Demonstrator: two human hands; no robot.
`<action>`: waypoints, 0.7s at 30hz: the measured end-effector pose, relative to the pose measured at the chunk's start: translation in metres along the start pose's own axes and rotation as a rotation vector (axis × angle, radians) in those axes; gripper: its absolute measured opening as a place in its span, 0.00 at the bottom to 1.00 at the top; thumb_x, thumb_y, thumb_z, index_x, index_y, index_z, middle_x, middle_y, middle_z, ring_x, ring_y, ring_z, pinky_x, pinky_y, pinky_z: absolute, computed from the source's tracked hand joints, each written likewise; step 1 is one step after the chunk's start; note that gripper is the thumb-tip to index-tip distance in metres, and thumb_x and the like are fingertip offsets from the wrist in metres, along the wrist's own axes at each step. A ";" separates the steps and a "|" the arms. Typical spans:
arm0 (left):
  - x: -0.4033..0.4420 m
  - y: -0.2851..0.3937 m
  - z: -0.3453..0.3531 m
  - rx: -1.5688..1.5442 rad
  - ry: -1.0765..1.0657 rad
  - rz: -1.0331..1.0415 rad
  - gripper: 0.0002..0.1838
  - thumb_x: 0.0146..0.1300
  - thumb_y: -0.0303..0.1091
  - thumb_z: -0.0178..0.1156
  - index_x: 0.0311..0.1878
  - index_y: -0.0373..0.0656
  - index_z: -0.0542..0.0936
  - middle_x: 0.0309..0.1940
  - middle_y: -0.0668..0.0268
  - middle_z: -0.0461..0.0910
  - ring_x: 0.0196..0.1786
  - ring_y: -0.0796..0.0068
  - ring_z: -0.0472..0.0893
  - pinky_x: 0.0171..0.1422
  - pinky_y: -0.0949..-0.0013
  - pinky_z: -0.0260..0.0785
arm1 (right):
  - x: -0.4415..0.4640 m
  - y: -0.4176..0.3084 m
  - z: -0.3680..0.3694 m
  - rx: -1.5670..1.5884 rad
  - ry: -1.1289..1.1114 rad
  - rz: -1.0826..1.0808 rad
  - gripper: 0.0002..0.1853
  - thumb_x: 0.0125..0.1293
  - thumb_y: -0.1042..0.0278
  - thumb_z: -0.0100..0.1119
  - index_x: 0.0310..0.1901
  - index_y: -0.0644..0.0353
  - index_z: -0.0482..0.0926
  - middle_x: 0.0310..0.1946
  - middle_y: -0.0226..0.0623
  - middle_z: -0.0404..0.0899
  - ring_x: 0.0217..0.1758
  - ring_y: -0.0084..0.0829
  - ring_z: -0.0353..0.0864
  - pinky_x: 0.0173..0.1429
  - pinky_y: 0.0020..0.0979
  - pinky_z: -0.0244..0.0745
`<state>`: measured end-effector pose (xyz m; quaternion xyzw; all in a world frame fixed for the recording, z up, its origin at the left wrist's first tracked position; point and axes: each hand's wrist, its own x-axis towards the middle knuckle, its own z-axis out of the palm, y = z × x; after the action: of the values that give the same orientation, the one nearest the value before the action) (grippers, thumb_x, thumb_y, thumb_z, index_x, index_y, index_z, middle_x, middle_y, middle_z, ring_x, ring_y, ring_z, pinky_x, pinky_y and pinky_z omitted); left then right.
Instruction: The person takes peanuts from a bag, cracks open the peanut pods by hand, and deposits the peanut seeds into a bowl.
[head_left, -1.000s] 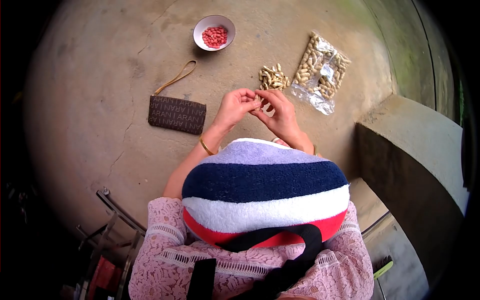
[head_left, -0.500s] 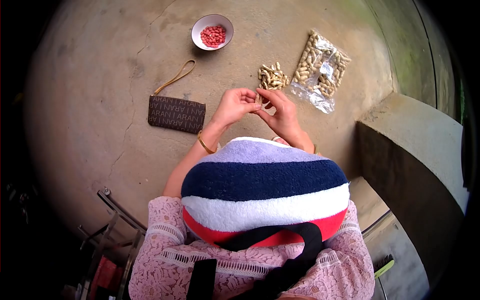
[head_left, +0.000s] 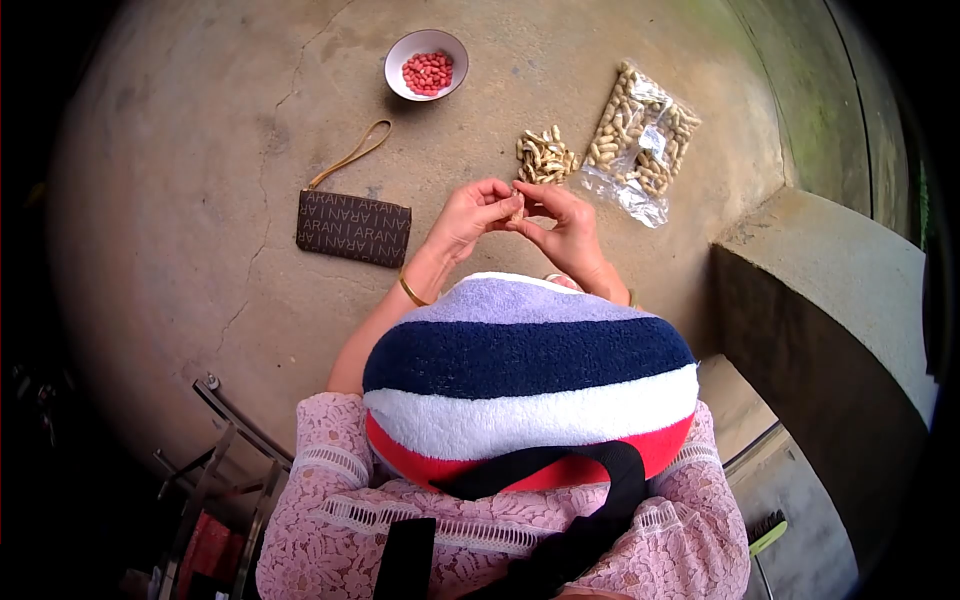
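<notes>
Between the fingertips of both my hands is a peanut, partly covered by the thumbs and fingers. My left hand pinches it from the left, and my right hand grips it from the right. Just beyond the hands lies a small heap of peanut shells on the floor. A clear plastic bag of unshelled peanuts rests to the right of the heap. Farther off, a white bowl with a dark rim holds reddish shelled peanut kernels.
A dark brown patterned wristlet pouch with a tan strap lies left of my hands. A striped cushion covers my lap. To the right rises a concrete ledge; metal framework stands at lower left.
My fingers have shifted slightly around the peanut, which is now more covered and tilted. The bowl, shells, bag and pouch stay where they were.
</notes>
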<state>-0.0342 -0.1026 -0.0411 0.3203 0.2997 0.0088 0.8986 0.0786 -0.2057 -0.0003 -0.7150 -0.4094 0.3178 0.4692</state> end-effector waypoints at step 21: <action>0.002 0.004 0.010 0.039 0.094 0.110 0.07 0.55 0.30 0.58 0.35 0.38 0.74 0.29 0.66 0.76 0.32 0.80 0.76 0.36 0.77 0.71 | -0.001 0.004 0.003 -0.055 0.078 -0.093 0.20 0.42 0.80 0.64 0.41 0.64 0.75 0.37 0.39 0.73 0.34 0.29 0.78 0.38 0.24 0.77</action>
<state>-0.0260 -0.1045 -0.0334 0.3531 0.3236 0.0674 0.8753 0.0771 -0.2064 -0.0049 -0.7196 -0.4322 0.2559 0.4794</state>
